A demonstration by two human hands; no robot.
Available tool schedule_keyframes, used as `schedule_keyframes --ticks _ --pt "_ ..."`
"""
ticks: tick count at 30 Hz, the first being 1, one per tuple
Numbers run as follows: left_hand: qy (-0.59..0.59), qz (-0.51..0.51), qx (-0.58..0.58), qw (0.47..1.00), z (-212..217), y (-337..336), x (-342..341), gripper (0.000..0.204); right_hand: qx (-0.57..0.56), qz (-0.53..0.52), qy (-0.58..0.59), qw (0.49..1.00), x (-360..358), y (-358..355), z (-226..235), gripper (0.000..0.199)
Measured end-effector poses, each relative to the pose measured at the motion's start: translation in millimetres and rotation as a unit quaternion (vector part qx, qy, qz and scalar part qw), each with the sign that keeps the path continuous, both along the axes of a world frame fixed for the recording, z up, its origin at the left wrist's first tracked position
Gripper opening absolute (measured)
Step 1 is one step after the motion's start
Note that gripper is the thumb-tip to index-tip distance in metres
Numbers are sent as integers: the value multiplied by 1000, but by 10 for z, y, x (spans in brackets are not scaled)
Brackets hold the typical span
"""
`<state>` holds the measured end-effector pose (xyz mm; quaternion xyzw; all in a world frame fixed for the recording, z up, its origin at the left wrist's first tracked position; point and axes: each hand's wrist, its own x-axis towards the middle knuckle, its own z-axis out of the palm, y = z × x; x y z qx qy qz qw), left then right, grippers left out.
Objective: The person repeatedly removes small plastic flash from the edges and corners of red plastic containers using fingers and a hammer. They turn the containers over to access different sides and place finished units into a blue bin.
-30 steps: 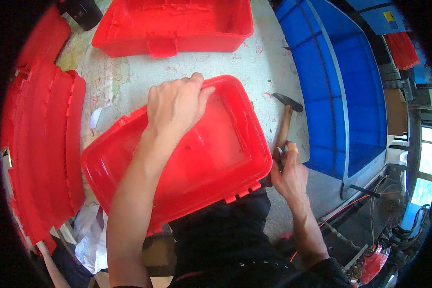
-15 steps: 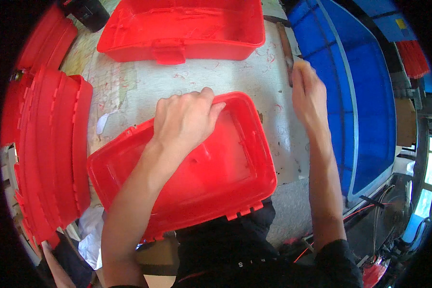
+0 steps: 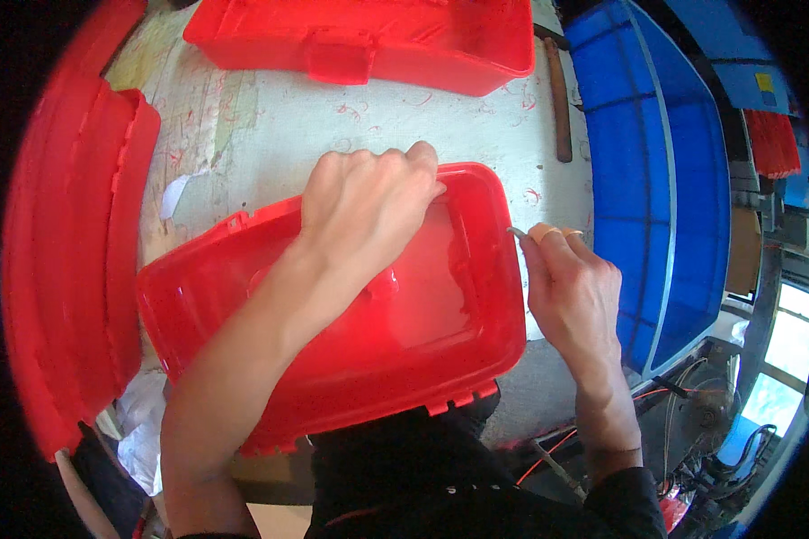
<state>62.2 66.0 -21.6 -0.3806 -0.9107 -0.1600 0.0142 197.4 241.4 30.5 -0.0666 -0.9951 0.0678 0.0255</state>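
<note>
On bench (image 3: 476, 117) | left hand (image 3: 364, 211) fingers curled over far rim of red lid (image 3: 422, 314) | right hand (image 3: 571, 283) fingers pinch thin metal pin (image 3: 515, 232) beside lid's right edge

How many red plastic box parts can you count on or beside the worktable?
3, perhaps more: one red lid under the left hand, one red box at the far edge, and a red stack at left, whose number of pieces is unclear.
</note>
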Motion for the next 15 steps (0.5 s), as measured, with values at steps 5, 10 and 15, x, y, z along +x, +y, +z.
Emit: schedule_keyframes --ticks 5,10,15 --pt "19 7 -13 1000 -18 2 -1 30 7 -11 -8 1000 138 -16 11 11" --pt "17 11 -18 1000 -12 7 -1 31 22 -7 -17 1000 310 -40 45 11" --pt "26 12 -16 999 -4 8 -4 33 14 -17 -39 999 529 -74 107 12"
